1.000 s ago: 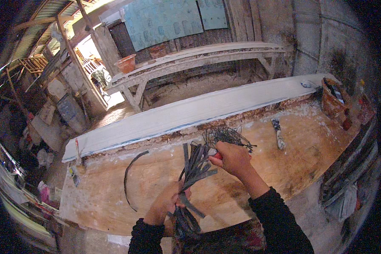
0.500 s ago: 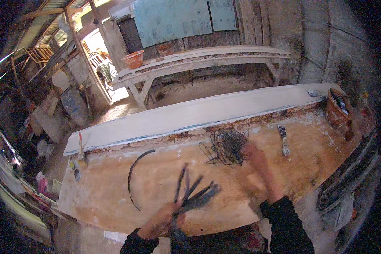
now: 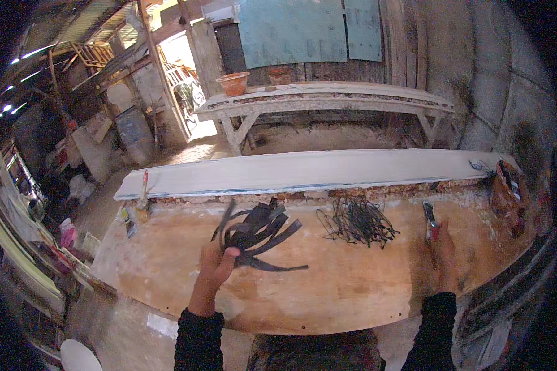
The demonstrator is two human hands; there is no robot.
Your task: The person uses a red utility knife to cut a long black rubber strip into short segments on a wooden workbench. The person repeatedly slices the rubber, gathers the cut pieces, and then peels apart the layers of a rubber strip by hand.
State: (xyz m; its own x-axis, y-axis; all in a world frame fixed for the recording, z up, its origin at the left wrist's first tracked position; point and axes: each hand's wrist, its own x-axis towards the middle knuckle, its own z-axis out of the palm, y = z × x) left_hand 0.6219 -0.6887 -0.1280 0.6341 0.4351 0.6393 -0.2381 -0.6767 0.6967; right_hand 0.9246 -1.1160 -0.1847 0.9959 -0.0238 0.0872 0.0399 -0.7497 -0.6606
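Observation:
A loose bunch of flat black strips [image 3: 260,229] fans out from my left hand [image 3: 213,269], whose thumb and fingers are closed on it over the wooden board [image 3: 334,290]. Farther right, my right hand [image 3: 442,247] is at a short hand tool [image 3: 429,213] with a dark head and some red and white by the grip. The fingers appear wrapped around its lower end; whether it is a scraper or a brush I cannot tell. Between my hands, a tangled heap of thin black cords [image 3: 362,222] lies on the board, untouched.
Behind the board runs a long white slab [image 3: 303,176]. An orange-brown bucket [image 3: 507,195] stands at the right end. A red-tipped brush [image 3: 144,185] and a small scraper-like tool [image 3: 129,222] are at the left. A white bench [image 3: 334,93] carries an orange basin [image 3: 234,84].
My left hand has lifted the strips forward and left. My right hand has left the cord heap for the short tool. The separate curved strip no longer shows on the board. The view has shifted.

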